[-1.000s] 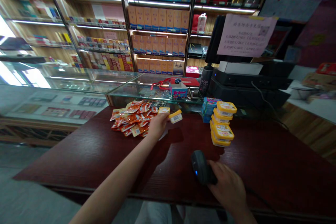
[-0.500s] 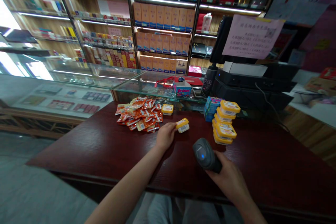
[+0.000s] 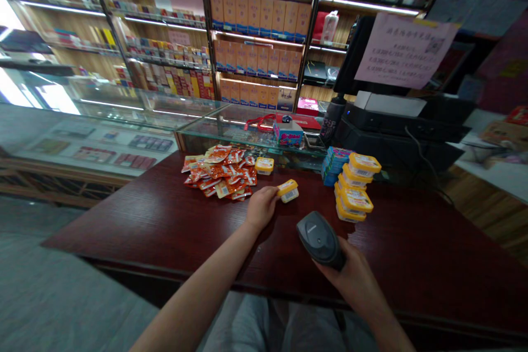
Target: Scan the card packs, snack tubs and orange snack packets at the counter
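Between the fingers of my left hand (image 3: pixel 263 207) is a small plastic tub with a yellow lid (image 3: pixel 288 191), tilted so that its barcode side faces me. My right hand (image 3: pixel 355 270) is wrapped round a dark grey barcode scanner (image 3: pixel 319 239), its head angled toward the tub from the near side. A second yellow-lidded tub (image 3: pixel 264 165) sits beside a heap of orange snack packets (image 3: pixel 223 171), beyond my left hand. On the right rises a stack of similar yellow tubs (image 3: pixel 355 199), with a pile of blue packets (image 3: pixel 335 165) just behind it.
The dark wooden counter (image 3: pixel 173 231) meets a glass display case (image 3: pixel 206 121) at the back. A small blue-pink box (image 3: pixel 288 135) rests on the glass. A monitor with a pink paper notice (image 3: pixel 406 52) stands at the right, a loose cable (image 3: pixel 424 159) below it.
The scanner's head has swung slightly left, and its blue light no longer shows. My left hand still holds the tub in nearly the same spot. The camera view has shifted a little.
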{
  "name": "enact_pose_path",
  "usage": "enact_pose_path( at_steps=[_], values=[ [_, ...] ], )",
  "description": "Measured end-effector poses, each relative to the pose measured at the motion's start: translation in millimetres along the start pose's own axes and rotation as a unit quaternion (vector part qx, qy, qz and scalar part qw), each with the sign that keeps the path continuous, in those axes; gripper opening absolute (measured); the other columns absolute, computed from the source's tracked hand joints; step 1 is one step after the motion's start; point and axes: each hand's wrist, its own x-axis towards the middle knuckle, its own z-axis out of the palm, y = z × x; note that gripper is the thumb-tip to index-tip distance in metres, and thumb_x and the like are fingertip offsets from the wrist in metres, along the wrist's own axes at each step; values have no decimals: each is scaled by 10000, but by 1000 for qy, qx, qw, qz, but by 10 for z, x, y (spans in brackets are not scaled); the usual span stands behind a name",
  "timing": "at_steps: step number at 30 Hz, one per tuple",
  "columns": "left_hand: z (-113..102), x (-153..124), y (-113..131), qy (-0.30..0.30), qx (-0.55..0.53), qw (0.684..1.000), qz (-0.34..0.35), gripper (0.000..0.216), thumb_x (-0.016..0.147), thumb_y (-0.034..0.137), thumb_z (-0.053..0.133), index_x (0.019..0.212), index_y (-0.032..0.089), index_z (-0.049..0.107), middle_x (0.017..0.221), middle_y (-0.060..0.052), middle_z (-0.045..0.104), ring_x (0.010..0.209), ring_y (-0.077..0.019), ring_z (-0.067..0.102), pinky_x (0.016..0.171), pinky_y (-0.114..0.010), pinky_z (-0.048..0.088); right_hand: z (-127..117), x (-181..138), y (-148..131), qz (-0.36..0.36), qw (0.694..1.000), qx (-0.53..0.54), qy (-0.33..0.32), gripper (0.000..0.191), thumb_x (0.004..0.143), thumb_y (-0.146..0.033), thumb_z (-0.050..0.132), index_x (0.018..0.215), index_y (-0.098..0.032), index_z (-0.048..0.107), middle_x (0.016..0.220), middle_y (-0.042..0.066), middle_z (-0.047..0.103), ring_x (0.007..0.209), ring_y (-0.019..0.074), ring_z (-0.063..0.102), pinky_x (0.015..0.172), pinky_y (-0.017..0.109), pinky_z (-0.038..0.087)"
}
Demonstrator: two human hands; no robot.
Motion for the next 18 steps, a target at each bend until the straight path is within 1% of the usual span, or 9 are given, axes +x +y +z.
enact_pose_path(
  at_steps=[5,8,10,12,14,16,18],
  values=[
    [12,-12,-25,9,-14,1000,6,192,828,147,583,997,189,665,989,-64,708,895,-173,662,808,-302,544,-15,-9,81,-1,999,-49,-9,229,749,-302,620,959,-212,633,904,62,731,819,246,679,705,318,499],
    [7,-10,-25,13,-19,1000,5,189,832,156,581,998,187,666,993,-66,708,901,-176,662,820,-309,544,-55,-24,205,-4,990,-141,-16,213,717,-267,621,928,-238,627,852,32,727,764,238,683,639,300,470],
    [-5,-6,-24,13,-19,1000,4,189,837,158,572,1000,183,665,994,-70,708,908,-179,662,822,-312,544,-87,-33,317,-16,976,-217,-5,246,710,-224,604,954,-244,623,859,27,724,761,239,681,629,301,456],
    [-19,-2,-29,7,-19,1000,10,194,846,164,559,1009,185,663,998,-71,707,915,-182,663,823,-312,544,-113,-38,446,-45,959,-279,8,311,717,-182,574,1021,-228,617,929,46,721,816,244,676,678,318,464],
    [-29,3,-39,3,-22,999,25,205,862,180,541,1029,189,658,1011,-73,705,926,-180,663,829,-309,544,-126,-37,579,-80,944,-319,9,377,726,-154,550,1098,-190,603,1015,80,708,893,248,661,759,339,471],
    [-27,17,-45,6,-28,998,50,214,878,201,522,1046,187,654,1026,-81,702,932,-177,663,829,-302,544,-125,-35,696,-103,935,-339,13,450,728,-138,545,1177,-157,579,1044,98,699,937,244,648,818,344,467],
    [-13,50,-26,9,-34,996,85,224,887,210,511,1059,179,652,1039,-92,699,934,-174,664,830,-297,543,-109,-36,784,-114,931,-347,23,471,723,-131,553,1193,-138,578,1040,106,696,955,245,639,848,346,463]
  ],
)
